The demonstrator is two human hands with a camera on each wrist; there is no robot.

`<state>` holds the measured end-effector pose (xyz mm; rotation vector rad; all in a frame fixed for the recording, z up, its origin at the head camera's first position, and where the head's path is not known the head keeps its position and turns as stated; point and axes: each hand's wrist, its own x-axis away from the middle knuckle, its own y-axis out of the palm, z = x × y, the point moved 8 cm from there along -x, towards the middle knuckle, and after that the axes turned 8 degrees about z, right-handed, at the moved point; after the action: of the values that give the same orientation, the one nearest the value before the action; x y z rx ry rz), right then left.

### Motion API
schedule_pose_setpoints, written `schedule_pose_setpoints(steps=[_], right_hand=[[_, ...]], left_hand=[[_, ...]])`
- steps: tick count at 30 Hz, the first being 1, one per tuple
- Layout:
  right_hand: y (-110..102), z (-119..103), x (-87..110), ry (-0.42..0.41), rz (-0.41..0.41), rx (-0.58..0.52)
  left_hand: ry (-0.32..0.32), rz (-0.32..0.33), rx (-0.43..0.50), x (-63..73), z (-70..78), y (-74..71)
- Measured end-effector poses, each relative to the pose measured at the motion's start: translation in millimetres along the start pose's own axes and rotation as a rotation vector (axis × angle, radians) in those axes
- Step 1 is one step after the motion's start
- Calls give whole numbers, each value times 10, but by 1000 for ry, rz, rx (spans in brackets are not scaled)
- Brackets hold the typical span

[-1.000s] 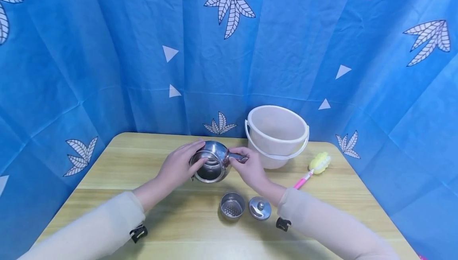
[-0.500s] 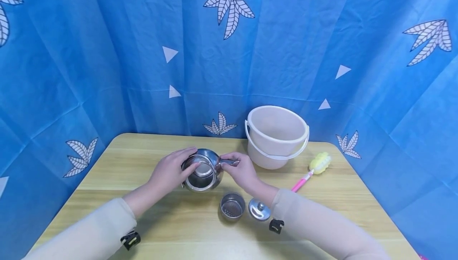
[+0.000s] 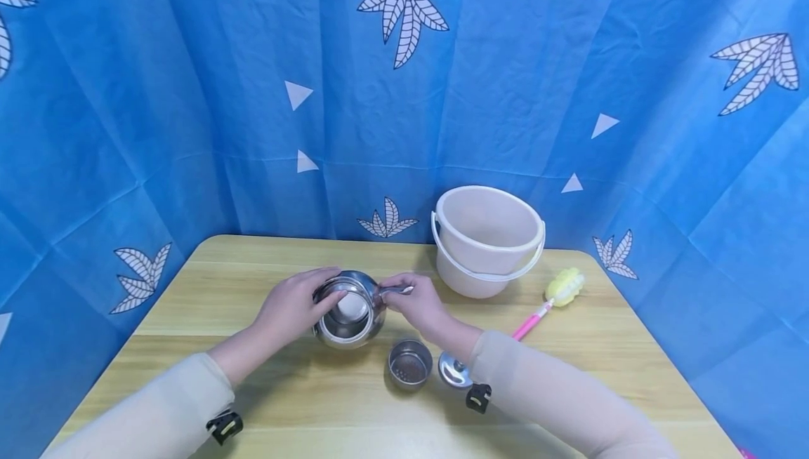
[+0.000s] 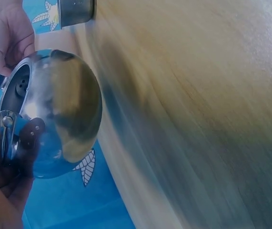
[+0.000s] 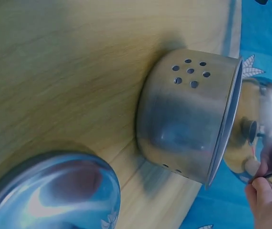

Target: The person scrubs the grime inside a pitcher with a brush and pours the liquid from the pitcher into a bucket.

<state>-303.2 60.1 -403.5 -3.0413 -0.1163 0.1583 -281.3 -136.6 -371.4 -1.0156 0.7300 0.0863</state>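
Note:
Both hands hold a shiny stainless steel teapot, its open mouth tilted toward the head camera. My left hand grips the pot's left side, thumb over the rim beside the handle bracket. On the other side my right hand pinches the spout between thumb and fingers. Small strainer holes show inside the mouth in the left wrist view. In front of the pot stands a metal infuser basket, its side holes visible in the right wrist view. The knobbed lid lies to its right, partly hidden by my right sleeve.
A white bucket with its handle hanging down stands at the back of the wooden table. Right of it lies a yellow sponge brush with a pink handle. A blue patterned curtain surrounds the table.
Both hands have carried the teapot left and nearer to me, with its mouth still facing me. My right sleeve now covers more of the lid. The basket and bucket stay put.

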Motion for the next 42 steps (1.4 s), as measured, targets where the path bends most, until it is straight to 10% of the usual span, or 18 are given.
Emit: schedule_pose_setpoints(steps=[13,42], right_hand=[[78,263,-69,174,-10,-75],[140,441,-200,252,33,-102]], left_hand=[[-52,-66,34,11,-105,53],[-212,-132,121,-10,-374,161]])
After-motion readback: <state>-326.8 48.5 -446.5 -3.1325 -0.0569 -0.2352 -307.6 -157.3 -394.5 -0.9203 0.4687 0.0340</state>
